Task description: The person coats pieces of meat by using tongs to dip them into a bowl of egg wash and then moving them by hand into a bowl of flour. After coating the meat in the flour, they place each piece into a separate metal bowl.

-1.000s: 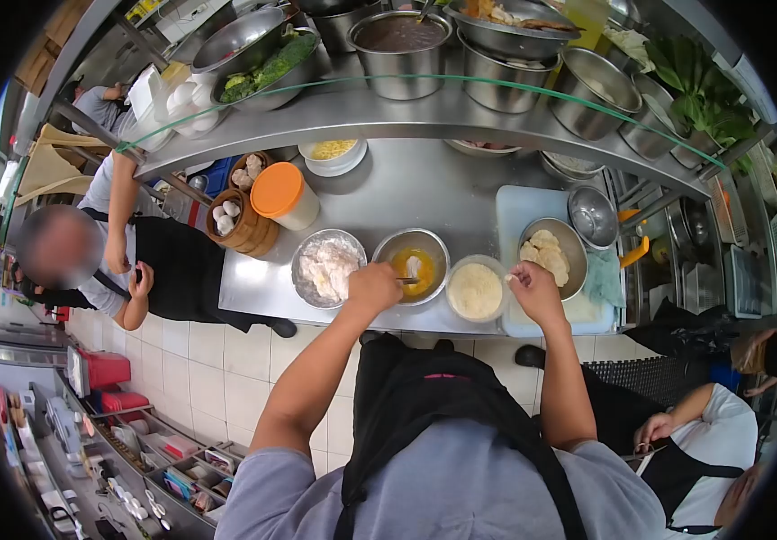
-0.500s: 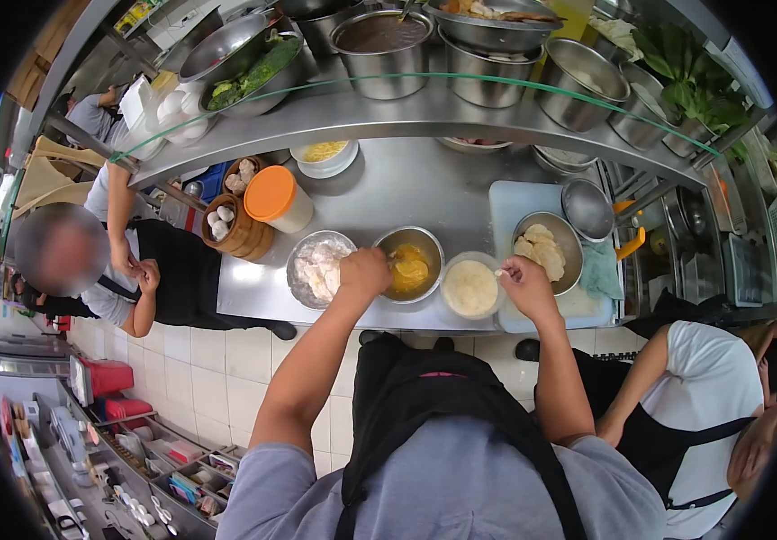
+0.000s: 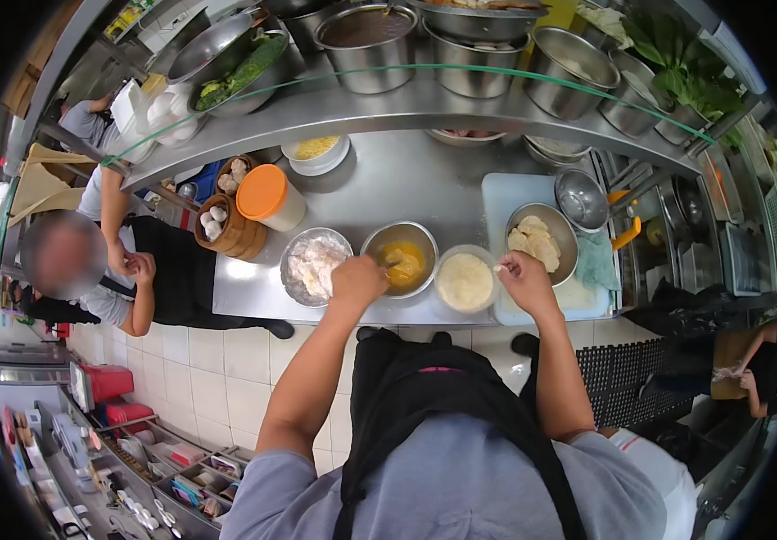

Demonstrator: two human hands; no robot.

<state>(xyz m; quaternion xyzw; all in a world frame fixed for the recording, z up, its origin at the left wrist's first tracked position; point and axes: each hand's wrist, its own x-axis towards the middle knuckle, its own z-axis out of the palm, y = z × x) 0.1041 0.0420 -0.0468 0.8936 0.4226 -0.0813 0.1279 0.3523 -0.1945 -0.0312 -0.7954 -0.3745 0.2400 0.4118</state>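
Observation:
My left hand (image 3: 359, 281) is at the left rim of a metal bowl (image 3: 427, 244) of yellow beaten egg (image 3: 405, 262). Its fingers are curled together and reach over the egg; what they hold, if anything, is hidden. My right hand (image 3: 525, 282) pinches by the right rim of a clear tub of pale crumbs (image 3: 464, 281), with a small whitish bit at its fingertips that I cannot make out. Left of the egg stands a bowl of white floury pieces (image 3: 316, 267). Behind my right hand, a metal bowl (image 3: 569, 263) holds pale slices (image 3: 534, 241).
A white cutting board (image 3: 505, 193), an empty metal bowl (image 3: 581, 200) and a green cloth (image 3: 596, 261) lie right. An orange-lidded tub (image 3: 269, 196) and bamboo steamers (image 3: 243, 236) stand left. A shelf (image 3: 388, 126) with pots overhangs the back. A co-worker (image 3: 172, 270) stands left.
The view has shifted slightly. My hands stay over the same bowl and tub. The person at right has moved back toward the bottom edge, uncovering a black floor mat and another person behind.

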